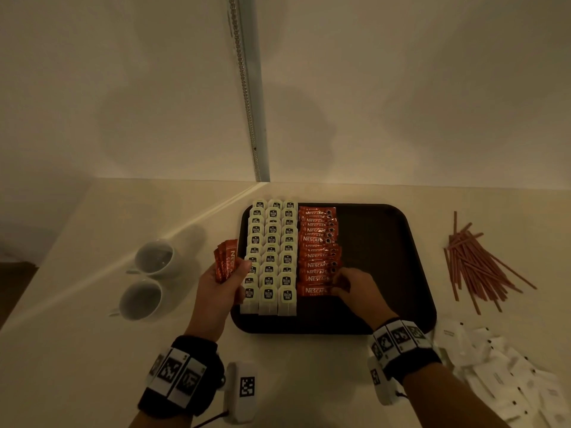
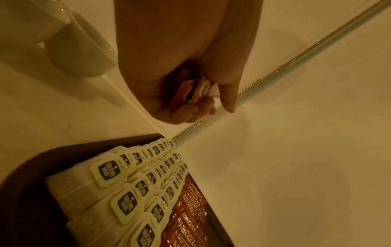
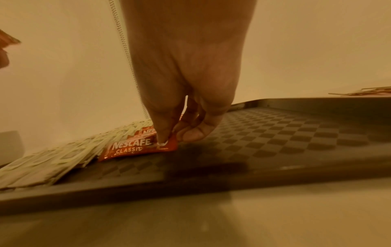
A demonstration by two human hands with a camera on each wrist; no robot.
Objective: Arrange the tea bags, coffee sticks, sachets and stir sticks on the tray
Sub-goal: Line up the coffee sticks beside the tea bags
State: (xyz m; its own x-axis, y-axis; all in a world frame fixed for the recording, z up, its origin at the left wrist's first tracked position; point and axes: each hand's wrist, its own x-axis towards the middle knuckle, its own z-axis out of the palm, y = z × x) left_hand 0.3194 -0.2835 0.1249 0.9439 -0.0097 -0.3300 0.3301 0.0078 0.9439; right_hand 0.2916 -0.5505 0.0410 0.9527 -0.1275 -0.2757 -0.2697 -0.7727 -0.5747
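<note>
A dark tray (image 1: pixel 386 242) holds three rows of tea bags (image 1: pixel 272 257) on its left side and a column of red coffee sticks (image 1: pixel 318 242) beside them. My right hand (image 1: pixel 343 285) pinches the right end of the nearest coffee stick (image 3: pixel 135 147), which lies flat on the tray floor (image 3: pixel 275 133). My left hand (image 1: pixel 225 279) hovers over the tray's left edge and grips a small bundle of coffee sticks (image 1: pixel 225 257), whose ends show between its fingers (image 2: pixel 190 93). Stir sticks (image 1: pixel 479 264) and white sachets (image 1: pixel 509 375) lie on the counter to the right.
Two white cups (image 1: pixel 148 279) stand left of the tray, close to my left hand. A white tagged device (image 1: pixel 241 390) lies on the counter near my left wrist. A wall with a beaded chain (image 1: pixel 247 88) rises behind the tray. The tray's right half is bare.
</note>
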